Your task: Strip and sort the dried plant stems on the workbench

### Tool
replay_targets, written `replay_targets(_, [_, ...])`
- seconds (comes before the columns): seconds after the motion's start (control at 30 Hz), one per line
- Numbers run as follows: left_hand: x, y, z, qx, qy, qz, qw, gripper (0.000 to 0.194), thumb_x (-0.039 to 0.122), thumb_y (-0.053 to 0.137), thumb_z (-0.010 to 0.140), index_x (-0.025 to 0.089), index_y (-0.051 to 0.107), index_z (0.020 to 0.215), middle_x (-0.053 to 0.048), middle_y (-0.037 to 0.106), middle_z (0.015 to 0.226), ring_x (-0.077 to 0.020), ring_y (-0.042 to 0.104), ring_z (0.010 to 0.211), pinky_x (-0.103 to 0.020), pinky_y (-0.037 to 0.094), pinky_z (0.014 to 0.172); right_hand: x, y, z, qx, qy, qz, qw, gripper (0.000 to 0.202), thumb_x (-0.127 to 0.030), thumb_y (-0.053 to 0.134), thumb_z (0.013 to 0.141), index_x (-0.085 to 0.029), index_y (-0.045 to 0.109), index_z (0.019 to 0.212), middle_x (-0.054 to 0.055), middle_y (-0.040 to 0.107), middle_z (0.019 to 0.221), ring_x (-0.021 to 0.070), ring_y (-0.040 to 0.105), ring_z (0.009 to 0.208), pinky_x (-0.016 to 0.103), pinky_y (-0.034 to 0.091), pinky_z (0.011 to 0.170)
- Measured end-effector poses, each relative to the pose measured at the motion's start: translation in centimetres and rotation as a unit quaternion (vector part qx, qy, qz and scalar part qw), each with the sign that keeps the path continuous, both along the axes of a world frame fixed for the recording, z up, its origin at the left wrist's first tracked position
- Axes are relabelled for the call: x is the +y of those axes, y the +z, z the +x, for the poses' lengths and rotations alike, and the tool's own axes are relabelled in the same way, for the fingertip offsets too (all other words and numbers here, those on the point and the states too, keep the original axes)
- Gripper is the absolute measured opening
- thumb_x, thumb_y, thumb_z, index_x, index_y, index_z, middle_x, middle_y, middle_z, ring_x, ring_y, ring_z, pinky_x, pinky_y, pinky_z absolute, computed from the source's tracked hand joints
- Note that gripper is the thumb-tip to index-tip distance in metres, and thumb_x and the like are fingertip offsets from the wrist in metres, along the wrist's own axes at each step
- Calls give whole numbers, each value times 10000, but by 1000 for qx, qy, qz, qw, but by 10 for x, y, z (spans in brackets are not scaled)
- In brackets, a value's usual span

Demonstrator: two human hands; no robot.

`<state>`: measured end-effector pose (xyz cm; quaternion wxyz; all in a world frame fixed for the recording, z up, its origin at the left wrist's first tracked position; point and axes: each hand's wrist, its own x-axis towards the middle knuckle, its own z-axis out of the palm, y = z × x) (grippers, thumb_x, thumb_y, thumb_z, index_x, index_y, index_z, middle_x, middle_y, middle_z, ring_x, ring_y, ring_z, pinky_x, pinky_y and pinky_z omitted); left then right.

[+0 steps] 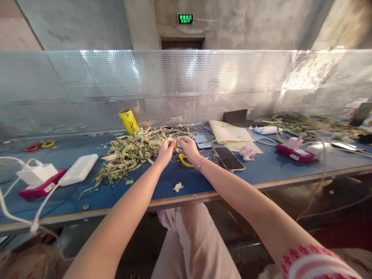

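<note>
My left hand (166,151) and my right hand (187,147) meet over the blue table (162,186), fingertips pinched close together. Between them is something small and pale, too small to make out. Behind and left of my left hand spreads a pile of dried, green and tan plant scraps (124,155). Yellow scissor handles (185,161) lie just under my right hand, partly hidden by it. A crumpled pale scrap (178,186) rests near the front edge.
A yellow roll (128,121) stands behind the pile. Phones (229,158), paper sheets (229,132) and a pink item (247,152) are at right. Magenta power strips (43,188) with cables and a white power bank (78,169) lie left. A perforated metal screen (186,85) borders the back.
</note>
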<state>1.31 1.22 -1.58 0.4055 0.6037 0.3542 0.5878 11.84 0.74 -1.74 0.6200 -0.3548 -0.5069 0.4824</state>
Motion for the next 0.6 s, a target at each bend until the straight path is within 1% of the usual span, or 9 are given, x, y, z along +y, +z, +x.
replay_targets(0.1, [2,0,2,-82,14,-38,996,213,299,580,711,177,418,647,58,415,501,-53,363,439,-203,285,466,-1,1,-4,34,13,4,999,213,-361,577,644,-208,445,710,-132,243,378,23,200,308,169,147,325])
replay_targets(0.17, [2,0,2,-108,24,-51,993,239,306,595,697,179,405,628,59,394,491,-50,349,435,-203,275,458,-2,0,-6,44,29,7,999,211,-365,562,665,-217,420,712,-136,212,379,25,197,306,163,144,328])
replay_targets(0.33, [1,3,3,-129,25,-56,990,272,314,629,661,179,399,604,58,384,489,-51,341,436,-210,259,446,-2,0,-8,34,18,17,999,184,-362,523,709,-225,403,732,-134,197,392,30,207,306,159,151,330])
replay_targets(0.47, [-2,4,5,-150,16,-57,987,251,276,625,664,173,406,599,62,387,477,-45,330,428,-207,264,452,1,2,-5,57,7,7,998,186,-350,541,697,-219,410,712,-131,208,400,28,202,313,166,147,332])
replay_targets(0.53, [-4,4,5,-160,2,-54,986,244,265,624,666,171,407,605,66,387,470,-41,320,419,-204,265,450,3,2,-2,53,7,1,999,188,-345,557,683,-211,426,700,-129,232,397,27,205,319,169,155,335])
replay_targets(0.6, [-5,4,4,-159,-25,-56,985,242,266,624,667,170,410,609,68,382,463,-40,313,412,-202,265,444,4,0,1,33,20,4,999,186,-349,557,682,-207,439,702,-130,247,388,28,200,318,172,158,337])
